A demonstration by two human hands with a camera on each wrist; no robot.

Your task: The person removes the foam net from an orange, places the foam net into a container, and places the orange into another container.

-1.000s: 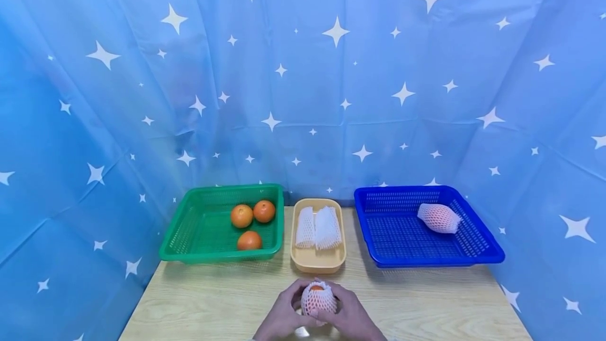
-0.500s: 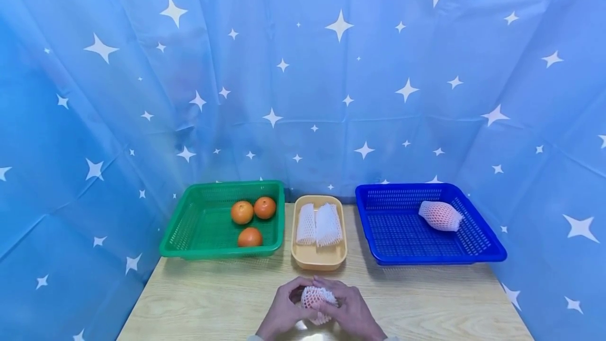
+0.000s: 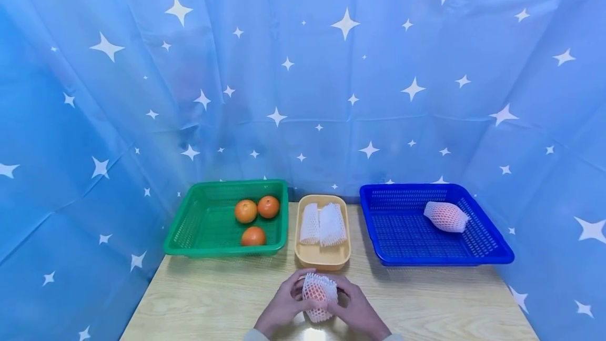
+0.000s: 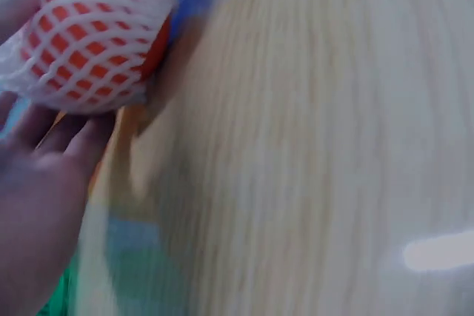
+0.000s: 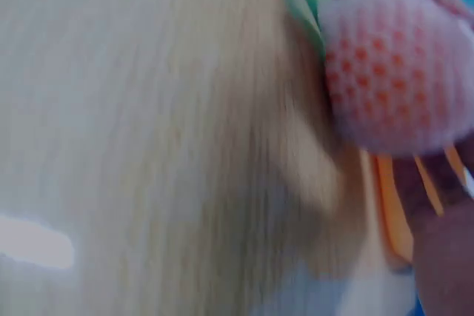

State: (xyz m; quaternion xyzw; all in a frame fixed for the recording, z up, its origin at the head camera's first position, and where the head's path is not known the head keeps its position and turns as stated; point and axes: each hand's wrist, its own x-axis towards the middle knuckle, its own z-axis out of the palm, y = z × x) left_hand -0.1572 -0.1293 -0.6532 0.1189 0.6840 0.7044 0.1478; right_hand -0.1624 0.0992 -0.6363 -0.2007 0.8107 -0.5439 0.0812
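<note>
Left hand (image 4: 41,205) holding netted fruit (image 4: 156,49).
Fingers (image 4: 92,138) at the underside; white net (image 4: 92,27) covers most of it, bare orange patch at right edge. Wood-grain counter (image 4: 311,123) fills the right, glare (image 4: 441,251) low right. Green bit (image 4: 56,297) bottom left.

Held fruit (image 3: 317,293): orange, white mesh (image 4: 92,38). Desk (image 3: 426,304) far-left corner: green basket (image 3: 224,251); far-right: blue basket (image 3: 442,261). Curtain (image 3: 307,91): blue, white four-point stars (image 3: 345,24).

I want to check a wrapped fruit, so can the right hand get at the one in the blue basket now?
Probably not until it lets go: the right hand grips another netted fruit. Otherwise the way looks free: the blue basket is open-topped and nothing covers the wrapped fruit inside.
</note>
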